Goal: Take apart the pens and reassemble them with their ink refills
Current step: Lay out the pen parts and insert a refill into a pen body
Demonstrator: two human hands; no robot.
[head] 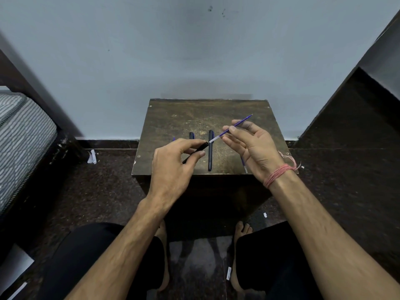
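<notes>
Feeding a refill (232,129) toward a pen barrel (195,152).
My left hand (173,167) grips the barrel, my right hand (249,146) pinches the refill; another pen (210,152) lies on the table (249,109).

Dim, flat indoor light; soft shadows, mild blur, wide-angle bending at edges.

Left hand (173,167) hides most of black barrel (195,151) & pen (191,135) behind; refill (244,163) partly under right hand (252,148).

Pale blue wall (194,50), dark speckled floor (104,182), striped mattress (21,135) left.
</notes>
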